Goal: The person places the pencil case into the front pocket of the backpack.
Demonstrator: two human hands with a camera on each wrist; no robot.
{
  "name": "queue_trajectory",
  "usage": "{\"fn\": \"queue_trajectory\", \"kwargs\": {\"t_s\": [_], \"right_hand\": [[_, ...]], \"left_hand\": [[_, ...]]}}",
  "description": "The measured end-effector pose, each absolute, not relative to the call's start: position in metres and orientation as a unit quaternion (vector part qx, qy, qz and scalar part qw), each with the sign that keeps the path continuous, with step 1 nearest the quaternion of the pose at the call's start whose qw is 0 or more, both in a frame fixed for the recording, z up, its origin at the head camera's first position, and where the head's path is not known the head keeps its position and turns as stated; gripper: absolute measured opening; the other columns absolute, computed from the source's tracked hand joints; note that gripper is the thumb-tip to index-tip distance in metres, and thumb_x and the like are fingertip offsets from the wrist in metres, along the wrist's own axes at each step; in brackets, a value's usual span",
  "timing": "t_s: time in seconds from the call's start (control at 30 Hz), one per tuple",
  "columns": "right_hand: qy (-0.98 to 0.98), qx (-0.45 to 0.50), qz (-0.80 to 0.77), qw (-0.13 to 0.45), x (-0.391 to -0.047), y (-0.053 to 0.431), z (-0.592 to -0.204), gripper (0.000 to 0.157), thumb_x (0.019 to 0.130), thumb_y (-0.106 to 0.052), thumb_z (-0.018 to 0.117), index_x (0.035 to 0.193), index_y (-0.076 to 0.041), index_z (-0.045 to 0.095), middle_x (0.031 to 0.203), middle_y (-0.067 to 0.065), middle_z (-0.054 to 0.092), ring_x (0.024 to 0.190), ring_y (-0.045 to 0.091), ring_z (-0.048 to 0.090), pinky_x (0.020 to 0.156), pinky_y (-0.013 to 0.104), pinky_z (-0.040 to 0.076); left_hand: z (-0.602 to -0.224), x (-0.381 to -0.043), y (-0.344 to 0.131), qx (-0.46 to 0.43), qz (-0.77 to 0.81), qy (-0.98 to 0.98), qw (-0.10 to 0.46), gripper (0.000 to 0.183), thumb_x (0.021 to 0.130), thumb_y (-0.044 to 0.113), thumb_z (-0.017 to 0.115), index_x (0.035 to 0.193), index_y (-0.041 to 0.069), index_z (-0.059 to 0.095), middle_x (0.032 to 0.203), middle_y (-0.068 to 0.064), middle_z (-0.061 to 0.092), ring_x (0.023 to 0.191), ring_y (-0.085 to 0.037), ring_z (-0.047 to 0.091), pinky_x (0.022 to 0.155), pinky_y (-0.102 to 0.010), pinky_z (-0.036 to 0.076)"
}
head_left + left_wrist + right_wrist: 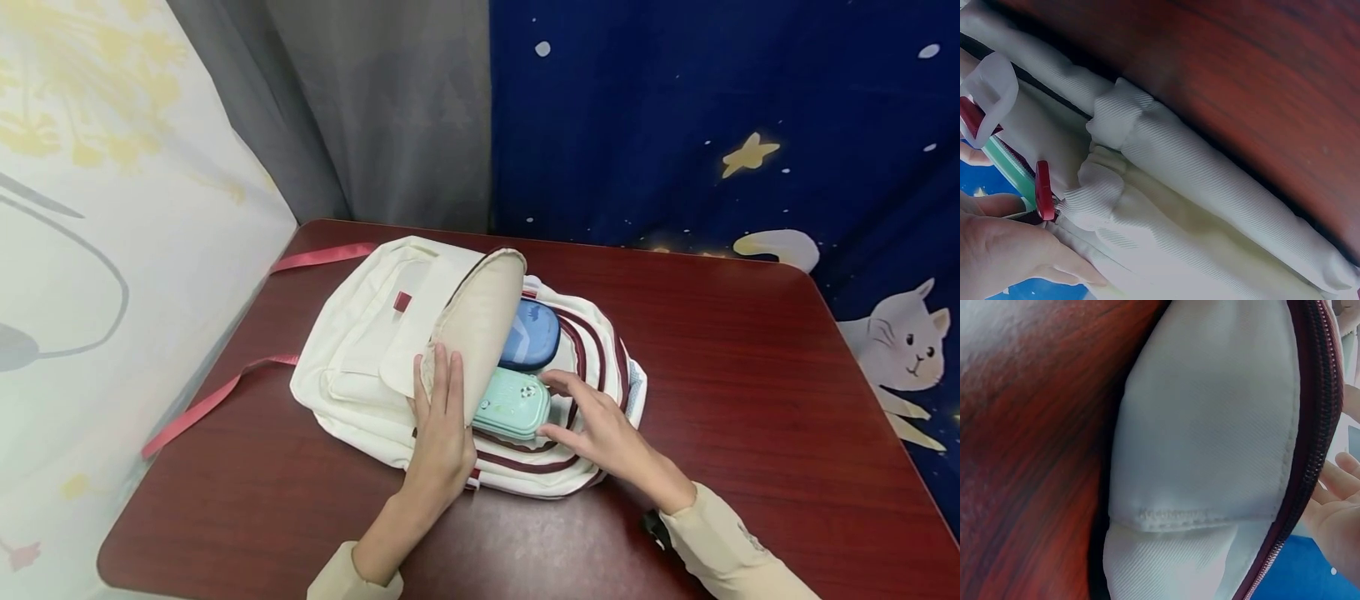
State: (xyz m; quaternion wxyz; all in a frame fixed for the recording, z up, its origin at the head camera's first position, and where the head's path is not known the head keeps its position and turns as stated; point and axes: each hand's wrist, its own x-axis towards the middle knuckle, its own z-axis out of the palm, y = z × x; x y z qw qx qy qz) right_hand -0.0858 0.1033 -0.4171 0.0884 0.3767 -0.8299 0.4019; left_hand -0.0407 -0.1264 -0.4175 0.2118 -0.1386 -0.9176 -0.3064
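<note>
A cream backpack (360,333) with dark red zips lies on the table, its front panel folded back. My left hand (441,433) presses straight fingers on the panel's beige lining (483,308); its thumb is hidden in the head view. A mint green zipped case (517,400) lies in the opening, partly under the lining. Around its right end my right hand (603,429) has thumb and forefinger parted, tips right at the corners. Beyond it sits a blue case (534,335). In the left wrist view, a red zip pull (1043,190) hangs near the green case (1013,169).
The reddish-brown table (735,392) extends right of the backpack. Two pink straps (217,408) trail off to the left. Grey cloth (405,108) and a dark blue starry curtain (637,125) hang behind, with a pale patterned sheet (112,208) at the left.
</note>
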Motion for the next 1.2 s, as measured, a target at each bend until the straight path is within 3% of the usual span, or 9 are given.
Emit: {"fn": "queue_trajectory", "kwargs": {"t_s": [0.23,0.6,0.93,1.2], "right_hand": [[-0.830,0.375,0.405,0.076,-0.087,0.103,-0.417,0.079,0.073,-0.012,0.079,0.139,-0.002,0.037,0.124,0.012,0.057,0.112,0.021,0.055,0.093,0.025,0.041],[-0.828,0.373,0.407,0.096,-0.090,0.094,-0.420,0.087,0.067,-0.008,0.083,0.140,0.000,0.035,0.119,0.012,0.061,0.107,0.024,0.059,0.085,0.037,0.048],[-0.819,0.379,0.414,0.123,-0.088,0.082,-0.427,0.084,0.067,-0.010,0.083,0.137,0.002,0.038,0.118,0.012,0.061,0.107,0.024,0.058,0.087,0.033,0.046],[-0.823,0.366,0.414,0.134,-0.089,0.069,-0.427,0.076,0.067,-0.013,0.084,0.131,0.000,0.044,0.116,0.012,0.062,0.109,0.022,0.058,0.088,0.033,0.046]], "left_hand": [[-0.418,-0.042,-0.125,-0.145,-0.307,-0.914,0.224,0.083,0.072,-0.014,0.052,0.147,-0.003,0.016,0.153,-0.020,0.006,0.137,-0.043,-0.001,0.097,-0.068,0.014],[-0.421,-0.043,-0.124,-0.156,-0.322,-0.901,0.245,0.078,0.073,-0.017,0.046,0.145,-0.005,0.020,0.151,-0.022,0.012,0.136,-0.046,0.004,0.100,-0.065,0.015],[-0.423,-0.040,-0.122,-0.144,-0.324,-0.902,0.246,0.076,0.073,-0.017,0.045,0.145,-0.004,0.023,0.151,-0.021,0.015,0.136,-0.044,0.006,0.098,-0.064,0.019],[-0.425,-0.043,-0.122,-0.167,-0.337,-0.886,0.271,0.072,0.073,-0.015,0.038,0.143,-0.007,0.024,0.150,-0.024,0.017,0.135,-0.048,0.008,0.106,-0.056,0.012]]}}
